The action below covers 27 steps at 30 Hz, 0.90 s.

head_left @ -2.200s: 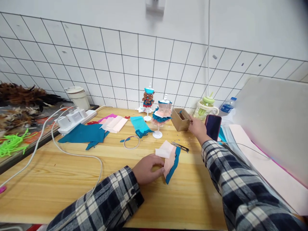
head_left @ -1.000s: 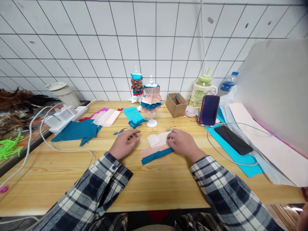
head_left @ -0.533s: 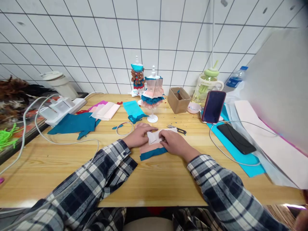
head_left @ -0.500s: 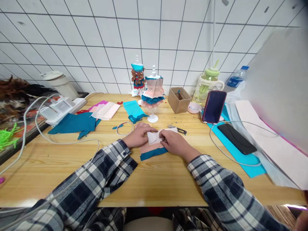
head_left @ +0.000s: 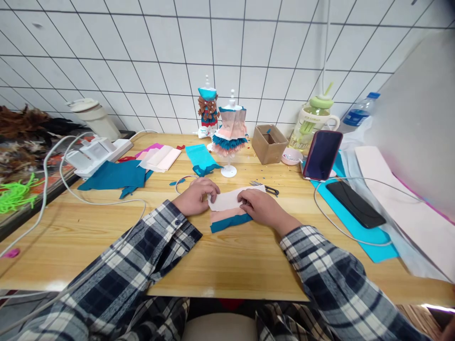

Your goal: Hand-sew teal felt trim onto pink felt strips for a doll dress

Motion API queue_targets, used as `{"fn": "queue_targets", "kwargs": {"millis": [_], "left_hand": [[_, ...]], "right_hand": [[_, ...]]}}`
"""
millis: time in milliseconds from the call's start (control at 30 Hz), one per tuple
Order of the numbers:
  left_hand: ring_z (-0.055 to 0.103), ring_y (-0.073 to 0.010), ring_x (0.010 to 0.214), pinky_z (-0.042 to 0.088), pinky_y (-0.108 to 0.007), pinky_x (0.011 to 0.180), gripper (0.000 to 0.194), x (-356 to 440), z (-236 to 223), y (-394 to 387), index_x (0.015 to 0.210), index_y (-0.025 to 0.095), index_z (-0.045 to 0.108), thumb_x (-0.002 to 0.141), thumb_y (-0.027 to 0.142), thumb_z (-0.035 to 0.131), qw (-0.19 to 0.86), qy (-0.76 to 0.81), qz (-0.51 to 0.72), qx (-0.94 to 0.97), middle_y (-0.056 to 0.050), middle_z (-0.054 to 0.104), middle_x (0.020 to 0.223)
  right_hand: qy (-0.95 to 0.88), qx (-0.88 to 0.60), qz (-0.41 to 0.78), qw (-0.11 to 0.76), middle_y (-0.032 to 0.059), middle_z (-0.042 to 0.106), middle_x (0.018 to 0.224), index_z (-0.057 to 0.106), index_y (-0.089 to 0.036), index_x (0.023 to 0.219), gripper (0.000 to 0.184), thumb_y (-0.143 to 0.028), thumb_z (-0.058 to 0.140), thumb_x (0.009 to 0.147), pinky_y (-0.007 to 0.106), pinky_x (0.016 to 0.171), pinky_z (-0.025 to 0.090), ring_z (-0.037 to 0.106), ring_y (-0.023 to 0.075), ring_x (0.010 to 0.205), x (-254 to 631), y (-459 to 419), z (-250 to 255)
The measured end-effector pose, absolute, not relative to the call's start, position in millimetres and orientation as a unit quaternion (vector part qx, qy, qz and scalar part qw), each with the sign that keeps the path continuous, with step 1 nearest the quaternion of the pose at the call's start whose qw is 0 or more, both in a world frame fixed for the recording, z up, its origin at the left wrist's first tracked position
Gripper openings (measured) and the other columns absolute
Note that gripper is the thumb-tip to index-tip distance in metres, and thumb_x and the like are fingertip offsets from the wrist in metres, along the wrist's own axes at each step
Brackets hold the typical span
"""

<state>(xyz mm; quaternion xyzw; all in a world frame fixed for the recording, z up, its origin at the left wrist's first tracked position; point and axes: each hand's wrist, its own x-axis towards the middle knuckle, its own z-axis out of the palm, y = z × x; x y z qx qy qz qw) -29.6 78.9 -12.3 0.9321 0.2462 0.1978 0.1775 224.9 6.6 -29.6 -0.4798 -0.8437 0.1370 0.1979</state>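
A whitish paper strip (head_left: pixel 225 200) lies over a pink strip (head_left: pixel 222 215) and a teal strip (head_left: pixel 229 222), layered flat on the table in front of me. At its left end, my left hand (head_left: pixel 195 196) has its thumb and fingers closed on the whitish strip's edge. My right hand (head_left: pixel 262 207) covers the right part of the stack, with bent fingertips pinching the whitish strip. Just behind that hand lie black thread snips (head_left: pixel 268 188). A ring of wire or cord (head_left: pixel 180 183) sits partly hidden behind my left hand.
Behind stand a mini dress form (head_left: pixel 230 130) in ruffled paper and a second decorated form (head_left: pixel 208 109). A cardboard box (head_left: pixel 270 147), small bowl (head_left: pixel 292 157), propped phone (head_left: pixel 323 155) and flat phone (head_left: pixel 355 203) are right. Teal paper (head_left: pixel 112 176) and a power strip (head_left: pixel 103 156) lie left.
The folded flap at the whitish strip's left end now lies opened out flat. My left hand has drawn back leftward to that end; my right hand stays nearly in place. The view has shifted slightly.
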Motion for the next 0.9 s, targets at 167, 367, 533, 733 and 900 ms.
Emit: {"fn": "queue_targets", "kwargs": {"millis": [167, 367, 533, 733, 900], "left_hand": [[0.06, -0.0186, 0.094, 0.04, -0.036, 0.093, 0.006, -39, -5, 69, 0.074, 0.019, 0.058, 0.079, 0.023, 0.059, 0.177, 0.255, 0.195, 0.93, -0.004, 0.07, 0.096], [0.057, -0.0241, 0.108, 0.023, -0.05, 0.107, 0.027, -41, -6, 58, 0.104, 0.027, 0.067, 0.079, 0.02, 0.058, 0.058, 0.299, 0.178, 0.936, -0.003, 0.07, 0.106], [0.06, -0.0216, 0.103, 0.02, -0.05, 0.109, 0.02, -35, -11, 58, 0.091, 0.028, 0.072, 0.083, 0.02, 0.056, 0.055, 0.274, 0.171, 0.945, 0.001, 0.074, 0.097], [0.063, -0.0197, 0.097, 0.031, -0.043, 0.103, 0.02, -34, -13, 58, 0.092, 0.025, 0.073, 0.086, 0.026, 0.054, 0.095, 0.301, 0.21, 0.925, -0.002, 0.074, 0.095], [0.062, -0.0213, 0.1, 0.024, -0.048, 0.108, 0.018, -35, -11, 53, 0.09, 0.027, 0.074, 0.084, 0.024, 0.057, 0.059, 0.291, 0.184, 0.937, -0.001, 0.074, 0.094]], "right_hand": [[-0.841, -0.481, 0.14, 0.203, 0.0027, 0.064, 0.092, 0.058, -0.02, 0.097, 0.017, -0.012, 0.059, 0.082, 0.027, 0.075, 0.039, 0.055, 0.0176, 0.086, 225, 8, -31], [-0.848, -0.47, 0.14, 0.202, 0.0034, 0.065, 0.096, 0.061, -0.021, 0.104, 0.02, -0.013, 0.057, 0.086, 0.029, 0.079, 0.04, 0.057, 0.0182, 0.09, 227, 9, -34], [-0.853, -0.468, 0.138, 0.184, 0.0055, 0.064, 0.101, 0.063, -0.023, 0.111, 0.024, -0.017, 0.051, 0.091, 0.031, 0.083, 0.04, 0.057, 0.0197, 0.097, 228, 9, -36], [-0.851, -0.475, 0.141, 0.175, 0.0056, 0.063, 0.099, 0.066, -0.025, 0.113, 0.025, -0.019, 0.051, 0.093, 0.031, 0.081, 0.041, 0.057, 0.0198, 0.095, 227, 8, -35], [-0.848, -0.477, 0.146, 0.178, 0.0061, 0.063, 0.099, 0.067, -0.025, 0.112, 0.025, -0.02, 0.052, 0.093, 0.031, 0.082, 0.042, 0.058, 0.0195, 0.094, 228, 8, -35]]}}
